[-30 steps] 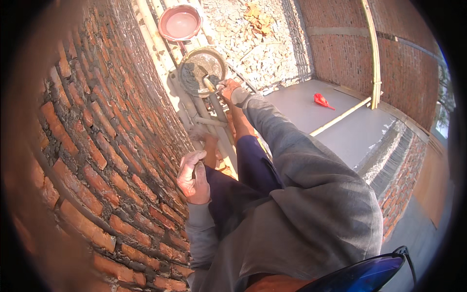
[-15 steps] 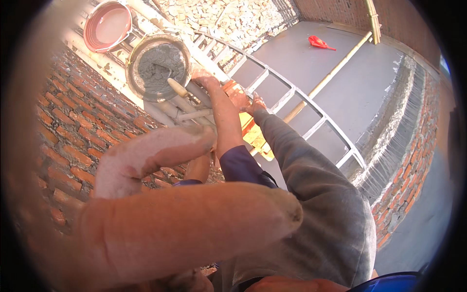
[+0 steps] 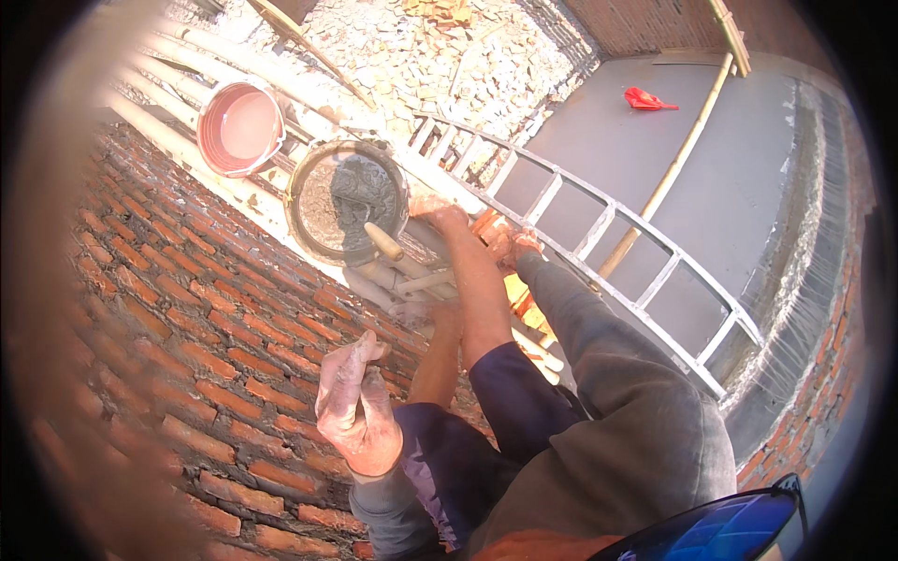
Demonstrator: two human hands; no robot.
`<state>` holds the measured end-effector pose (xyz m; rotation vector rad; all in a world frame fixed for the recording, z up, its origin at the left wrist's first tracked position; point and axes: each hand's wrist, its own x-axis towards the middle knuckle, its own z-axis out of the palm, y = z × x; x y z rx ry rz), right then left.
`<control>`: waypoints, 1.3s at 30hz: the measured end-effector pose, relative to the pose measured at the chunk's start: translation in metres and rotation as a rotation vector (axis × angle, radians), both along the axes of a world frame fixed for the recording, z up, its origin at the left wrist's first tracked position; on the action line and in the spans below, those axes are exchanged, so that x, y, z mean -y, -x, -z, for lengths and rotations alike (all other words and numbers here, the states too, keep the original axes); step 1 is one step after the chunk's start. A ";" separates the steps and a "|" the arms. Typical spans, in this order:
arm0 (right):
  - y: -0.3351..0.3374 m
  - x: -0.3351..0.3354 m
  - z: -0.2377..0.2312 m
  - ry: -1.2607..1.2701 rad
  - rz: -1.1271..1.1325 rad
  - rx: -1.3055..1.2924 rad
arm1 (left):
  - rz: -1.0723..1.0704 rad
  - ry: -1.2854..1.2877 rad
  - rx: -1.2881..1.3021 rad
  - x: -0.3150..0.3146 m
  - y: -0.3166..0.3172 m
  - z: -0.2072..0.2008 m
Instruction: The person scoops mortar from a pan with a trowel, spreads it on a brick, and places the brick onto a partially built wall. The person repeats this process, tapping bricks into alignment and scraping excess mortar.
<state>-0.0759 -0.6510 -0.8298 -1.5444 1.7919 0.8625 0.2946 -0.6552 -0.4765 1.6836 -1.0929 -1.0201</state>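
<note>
My left hand (image 3: 357,407) is raised over the brick wall, its fingers half curled, the thumb a little apart, and nothing seen between them. Pale grey smears mark the skin. Beyond my knees my right hand (image 3: 526,245) grips an orange brick (image 3: 488,227), partly hidden by the hand and leg. More orange bricks (image 3: 526,301) show below my right sleeve. Near my forward foot (image 3: 440,211) stands a round bucket of wet grey mortar (image 3: 318,201). A trowel's wooden handle (image 3: 384,241) sticks out over its rim; its blade is hard to make out.
A red bucket (image 3: 241,129) of cloudy liquid stands beside the mortar on pale poles (image 3: 178,84). A metal ladder (image 3: 599,229) slants across the right, over a grey floor below with a red bag (image 3: 645,99). A brick wall (image 3: 215,393) fills the left; rubble (image 3: 393,56) lies beyond.
My left hand has drawn back from right before the camera and is lower and farther off. The view has shifted, so buckets, ladder and right hand appear farther right and lower.
</note>
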 end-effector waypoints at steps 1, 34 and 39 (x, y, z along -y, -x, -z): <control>0.001 0.002 -0.005 -0.041 0.007 0.002 | -0.064 -0.070 -0.012 -0.010 0.006 0.002; -0.159 0.061 -0.316 -0.643 -0.187 1.007 | 0.226 -0.615 0.364 -0.084 0.059 -0.059; -0.212 0.087 -0.200 -0.247 -0.033 0.487 | -0.282 -0.557 -0.548 -0.172 0.059 0.021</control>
